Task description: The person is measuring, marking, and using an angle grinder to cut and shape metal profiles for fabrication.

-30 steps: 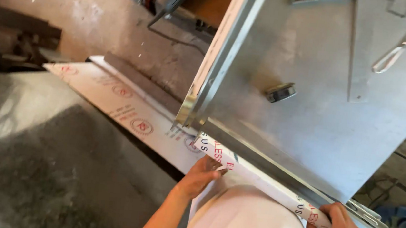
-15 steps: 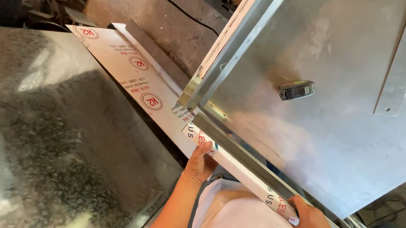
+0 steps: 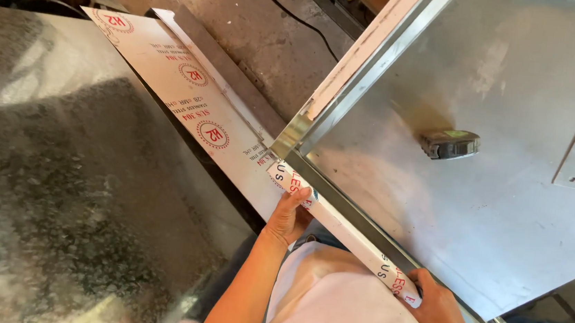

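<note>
Left hand: the left hand (image 3: 291, 214) was curled around the near edge of the film-covered metal strip (image 3: 344, 232), fingers (image 3: 300, 199) wrapped up over the white film, thumb side underneath; it had a firm hold, closed on the strip.
Right hand: the right hand (image 3: 437, 308) gripped the same strip at its lower end, fingers folded over the printed film; closed on it, with the wrist running off the bottom edge.
Strip: a long, narrow piece in white protective film with red and blue print, lying along the near rim of the large metal panel (image 3: 478, 199) and touching it, held between both hands in front of the person's white shirt (image 3: 337, 311).
Panel: a big dull grey sheet with a folded rim, tilted across the upper right; a small dark tape measure (image 3: 450, 144) lay on its face, well apart from both hands.
Second sheet: a flat film-covered sheet (image 3: 182, 97) with red round marks stretched from the top left down toward the left hand, its lower end meeting the strip just beside the panel's corner.
Counter: the galvanised counter (image 3: 57, 183) filled the left side, shiny and mottled.
Floor: concrete floor (image 3: 271, 35) showed beyond, with a black cable (image 3: 293, 16) across it.
</note>
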